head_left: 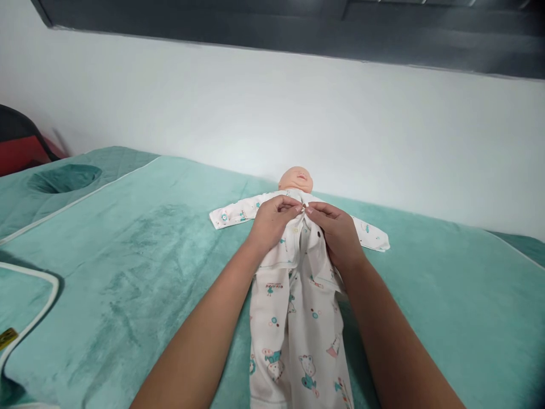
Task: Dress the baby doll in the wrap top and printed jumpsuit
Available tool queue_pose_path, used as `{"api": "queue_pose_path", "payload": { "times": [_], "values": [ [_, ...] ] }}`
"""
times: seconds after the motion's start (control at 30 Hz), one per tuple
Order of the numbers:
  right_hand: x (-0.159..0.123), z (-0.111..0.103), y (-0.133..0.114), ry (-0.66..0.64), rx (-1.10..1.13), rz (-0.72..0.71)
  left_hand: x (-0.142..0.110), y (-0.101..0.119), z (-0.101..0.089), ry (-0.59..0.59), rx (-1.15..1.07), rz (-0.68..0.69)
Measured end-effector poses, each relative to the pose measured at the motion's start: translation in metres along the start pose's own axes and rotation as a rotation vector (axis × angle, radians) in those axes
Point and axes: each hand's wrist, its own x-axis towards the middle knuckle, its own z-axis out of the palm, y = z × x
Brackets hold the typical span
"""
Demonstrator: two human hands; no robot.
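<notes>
A baby doll [296,179] lies on a green velvety cover [447,295], its head toward the white wall [238,108] and its legs toward the viewer. It wears a white printed baby shirt [276,258] and white printed trousers [315,335]. The shirt sits directly under and between the two hands, its sleeves spread out to either side, its front edges meeting at the fingertips near the neckline, just below the doll's head. The left hand [273,222] pinches one front edge between thumb and bent index finger, and the right hand [339,227] pinches the facing edge in the same way, so that the tips of both hands almost touch over the upper chest. What exactly lies in the tiny gap between them is too small to tell. Below the fingers the front falls open in a narrow slit; a dark snap button [319,234] shows on the panel beside the right hand, and a pale snap button [295,230] on the panel beside the left. The lower hem lies over the top of the trousers, whose legs run down between the forearms. Toward the left, a round hole [66,178] sinks into a quilted green cover, with a red and black chair [21,145] beyond it.
</notes>
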Motion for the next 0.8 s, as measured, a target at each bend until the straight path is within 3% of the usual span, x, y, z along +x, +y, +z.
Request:
{"api": "queue_pose_path", "payload": {
  "times": [0.23,0.47,0.8],
  "values": [
    [-0.0012,-0.0015,0.0000,-0.040,-0.055,-0.007,0.0000,-0.0010,-0.0009,0.002,-0.118,-0.050],
    [-0.0029,-0.0006,-0.0010,-0.076,-0.063,-0.050,-0.0009,0.0001,0.0013,0.005,-0.015,-0.029],
    [0.0018,-0.0055,-0.0050,-0.056,-0.078,0.098,-0.0003,-0.0014,-0.0014,0.015,-0.086,-0.038]
  ]
}}
